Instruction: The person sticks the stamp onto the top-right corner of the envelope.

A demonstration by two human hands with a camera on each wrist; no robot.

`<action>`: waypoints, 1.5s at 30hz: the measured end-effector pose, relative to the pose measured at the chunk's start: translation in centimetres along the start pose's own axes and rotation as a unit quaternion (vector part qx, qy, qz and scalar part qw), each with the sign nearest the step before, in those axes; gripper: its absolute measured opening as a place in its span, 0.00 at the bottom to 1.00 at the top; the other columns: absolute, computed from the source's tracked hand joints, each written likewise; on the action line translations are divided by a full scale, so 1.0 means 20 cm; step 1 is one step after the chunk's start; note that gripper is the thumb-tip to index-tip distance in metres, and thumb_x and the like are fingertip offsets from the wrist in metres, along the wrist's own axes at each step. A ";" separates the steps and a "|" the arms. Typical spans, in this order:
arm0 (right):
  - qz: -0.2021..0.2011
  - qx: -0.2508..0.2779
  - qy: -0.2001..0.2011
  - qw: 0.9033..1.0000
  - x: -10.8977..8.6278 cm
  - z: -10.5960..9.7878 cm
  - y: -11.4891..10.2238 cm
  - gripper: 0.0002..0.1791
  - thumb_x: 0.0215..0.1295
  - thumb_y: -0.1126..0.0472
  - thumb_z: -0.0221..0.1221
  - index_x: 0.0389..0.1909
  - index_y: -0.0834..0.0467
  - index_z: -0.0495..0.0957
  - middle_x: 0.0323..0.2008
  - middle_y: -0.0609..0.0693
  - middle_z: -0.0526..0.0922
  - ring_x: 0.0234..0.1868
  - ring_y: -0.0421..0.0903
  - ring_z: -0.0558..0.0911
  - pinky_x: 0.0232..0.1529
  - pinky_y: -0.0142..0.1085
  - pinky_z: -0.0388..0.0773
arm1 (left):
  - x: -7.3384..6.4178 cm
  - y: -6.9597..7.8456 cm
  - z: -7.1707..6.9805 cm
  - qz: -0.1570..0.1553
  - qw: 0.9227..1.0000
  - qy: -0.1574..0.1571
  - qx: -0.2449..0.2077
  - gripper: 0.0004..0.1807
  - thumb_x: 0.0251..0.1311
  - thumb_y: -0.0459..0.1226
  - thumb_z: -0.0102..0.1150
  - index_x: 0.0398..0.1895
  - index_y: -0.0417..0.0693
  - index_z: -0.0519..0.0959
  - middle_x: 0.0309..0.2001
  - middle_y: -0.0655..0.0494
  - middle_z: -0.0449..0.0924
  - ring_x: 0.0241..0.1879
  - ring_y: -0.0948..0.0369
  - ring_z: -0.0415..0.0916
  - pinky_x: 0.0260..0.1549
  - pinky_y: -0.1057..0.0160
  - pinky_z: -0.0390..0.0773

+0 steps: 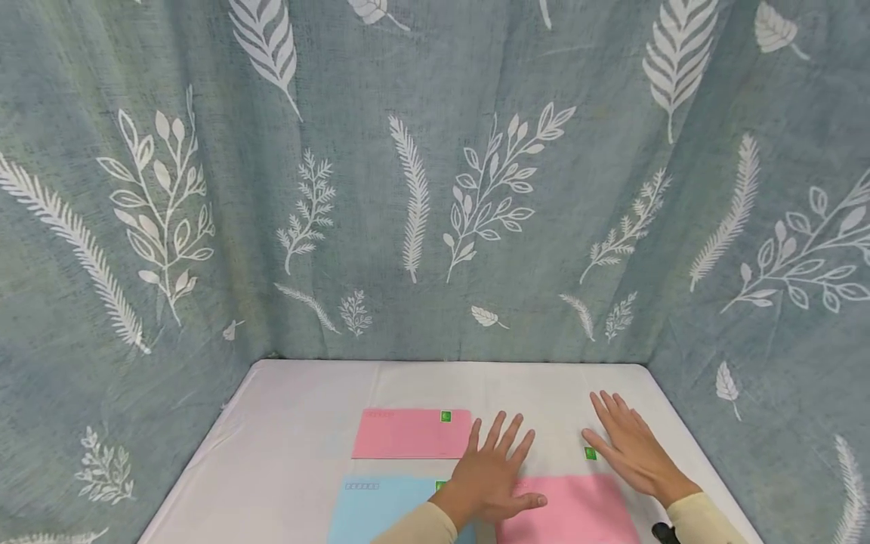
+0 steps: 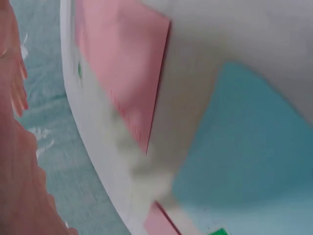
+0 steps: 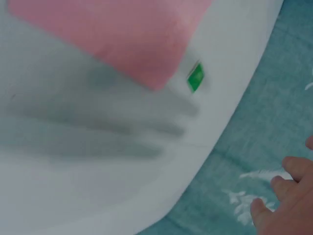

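In the head view my left hand (image 1: 491, 472) is spread, fingers straight, over the gap between a blue envelope (image 1: 381, 514) and a pink envelope (image 1: 571, 514). My right hand (image 1: 633, 452) hovers at the table's right side, fingers extended, beside a loose green stamp (image 1: 590, 453). In the right wrist view that hand (image 3: 288, 198) appears apart from the stamp (image 3: 196, 77), which lies off the pink envelope's corner (image 3: 146, 58). Neither hand holds anything. Farther back, another pink envelope (image 1: 408, 437) bears a green stamp (image 1: 445, 416). The blue envelope's stamp (image 1: 440, 484) is partly hidden by my left hand.
A white cloth covers the table (image 1: 285, 446). Grey-green curtains (image 1: 381, 227) with white leaf prints enclose its back and sides. A small black object (image 1: 664, 533) shows by my right sleeve, too cut off to identify.
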State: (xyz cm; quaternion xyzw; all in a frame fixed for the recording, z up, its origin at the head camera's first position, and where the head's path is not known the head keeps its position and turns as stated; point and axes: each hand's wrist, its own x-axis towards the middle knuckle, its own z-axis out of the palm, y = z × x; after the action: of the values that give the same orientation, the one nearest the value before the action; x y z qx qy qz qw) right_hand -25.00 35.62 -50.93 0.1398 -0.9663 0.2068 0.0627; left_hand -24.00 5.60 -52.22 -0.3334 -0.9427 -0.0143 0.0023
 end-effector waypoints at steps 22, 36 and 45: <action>0.117 0.123 -0.012 0.985 -0.02 0.08 0.12 0.36 0.88 0.40 0.44 0.74 0.67 0.75 0.71 0.68 0.76 0.75 0.71 0.69 0.74 0.67 0.60 | 0.01 0.30 0.22 0.090 0.990 -0.039 0.101 0.49 0.71 0.78 0.27 0.89 0.69 0.54 0.87 0.64 0.50 0.84 0.59 0.51 0.75 0.47 0.63; 0.138 0.139 -0.039 0.980 0.10 0.21 0.21 0.05 0.68 0.65 0.71 0.41 0.61 0.87 0.34 0.45 0.85 0.38 0.43 0.82 0.43 0.45 0.81 | 0.02 0.46 0.41 0.124 0.982 -0.025 0.141 0.37 0.81 0.69 0.17 0.87 0.78 0.55 0.83 0.74 0.58 0.79 0.69 0.59 0.72 0.62 0.64; 0.101 0.108 -0.036 0.988 0.10 0.21 0.20 0.11 0.61 0.67 0.75 0.30 0.55 0.81 0.25 0.45 0.76 0.28 0.43 0.74 0.32 0.38 0.72 | 0.02 0.45 0.38 0.145 0.977 -0.010 0.159 0.37 0.81 0.68 0.18 0.88 0.77 0.56 0.82 0.73 0.58 0.79 0.68 0.59 0.71 0.63 0.64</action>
State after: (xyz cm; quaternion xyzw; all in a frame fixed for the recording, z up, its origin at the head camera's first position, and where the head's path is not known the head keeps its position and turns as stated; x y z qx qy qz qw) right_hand -28.43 36.86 -55.92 0.0546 -0.9492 0.3099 -0.0086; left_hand -18.59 12.98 -59.56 -0.4619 -0.8746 0.1395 0.0483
